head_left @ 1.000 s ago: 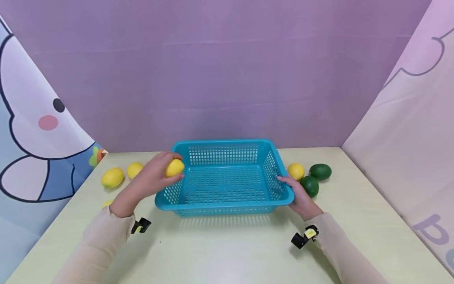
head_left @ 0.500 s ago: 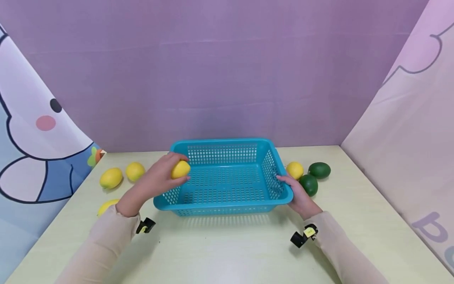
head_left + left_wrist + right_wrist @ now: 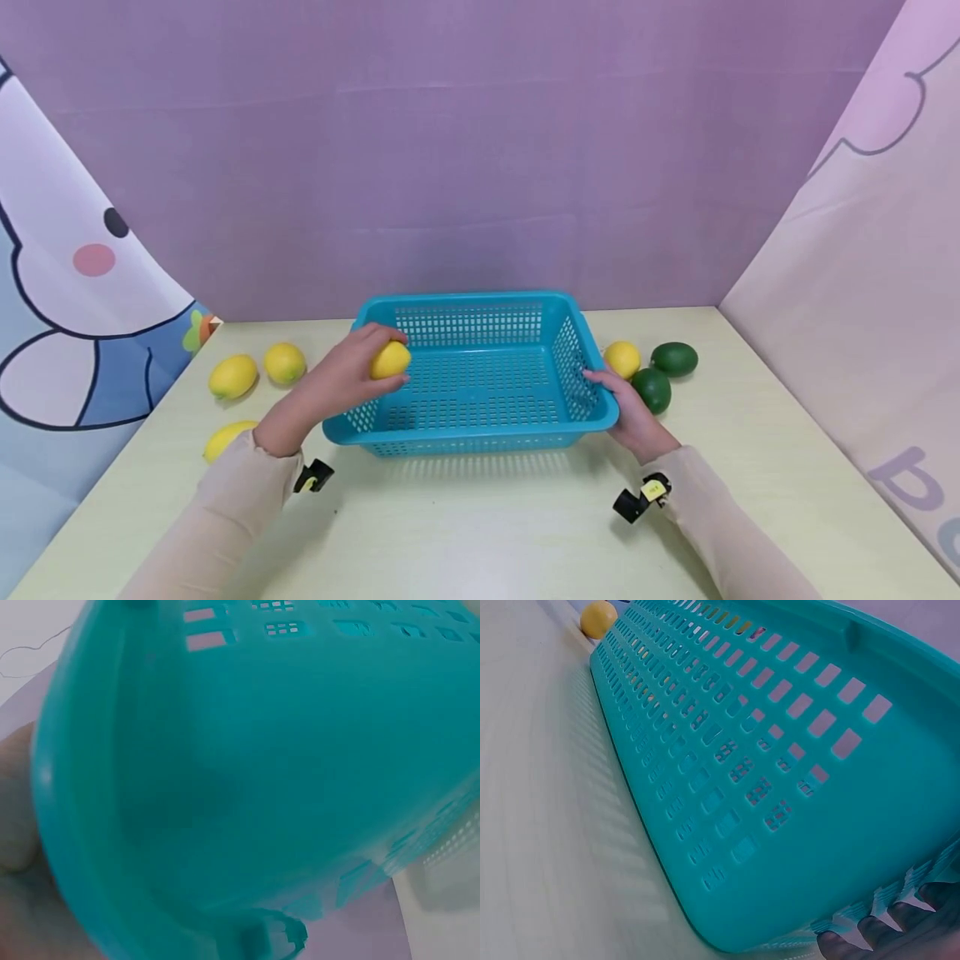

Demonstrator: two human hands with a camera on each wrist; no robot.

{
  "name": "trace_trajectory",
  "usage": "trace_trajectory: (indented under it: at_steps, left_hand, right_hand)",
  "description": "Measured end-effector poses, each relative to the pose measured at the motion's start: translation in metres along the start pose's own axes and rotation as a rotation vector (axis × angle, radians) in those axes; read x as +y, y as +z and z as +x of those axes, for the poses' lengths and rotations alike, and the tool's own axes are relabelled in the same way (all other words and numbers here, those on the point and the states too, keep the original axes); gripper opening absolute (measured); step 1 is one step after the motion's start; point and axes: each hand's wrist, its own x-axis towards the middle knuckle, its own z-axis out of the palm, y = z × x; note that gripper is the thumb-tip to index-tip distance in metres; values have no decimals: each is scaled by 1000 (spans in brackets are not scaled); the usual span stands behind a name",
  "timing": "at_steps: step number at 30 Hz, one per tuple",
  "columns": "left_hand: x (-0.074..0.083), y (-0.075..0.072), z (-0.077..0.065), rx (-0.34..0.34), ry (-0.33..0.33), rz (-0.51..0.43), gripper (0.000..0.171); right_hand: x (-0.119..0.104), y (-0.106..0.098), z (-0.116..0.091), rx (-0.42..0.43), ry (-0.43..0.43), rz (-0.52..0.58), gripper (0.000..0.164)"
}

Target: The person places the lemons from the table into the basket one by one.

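Note:
A yellow lemon (image 3: 391,360) is held between the thumb and fingers of my left hand (image 3: 339,379), over the left end of a blue plastic basket (image 3: 472,436). No fruit lies in the basket. At its right end, my right hand (image 3: 636,421) grips the rim, with the thumb over the edge. In the right wrist view, the right fingers (image 3: 900,930) lie against the outer end wall of the basket (image 3: 840,855). The basket wall (image 3: 262,750) fills most of the left wrist view, part of the left hand (image 3: 19,825) shows behind its rim, and the lemon is hidden there.
Left of the basket, three lemons lie on the pale table (image 3: 465,533): one (image 3: 233,377), another (image 3: 285,363), and one (image 3: 227,439) partly behind the left sleeve. On the right are another yellow fruit (image 3: 622,359) and two dark green fruits, one behind (image 3: 674,359), one nearer (image 3: 652,391).
My left hand has carried the lemon rightward, from the basket's left rim to farther over its inside. My right hand and the basket have hardly moved.

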Motion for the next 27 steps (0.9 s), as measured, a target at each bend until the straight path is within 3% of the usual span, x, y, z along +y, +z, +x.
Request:
trace_trajectory:
  at_steps: [11,27]
  left_hand:
    - [0,6,2,-27,33,-10,42]
    - [-6,24,7,-81,20,30,43]
  right_hand:
    - [1,0,1,0,-6,7,68]
    - [2,-1,1,-14,-15,6,68]
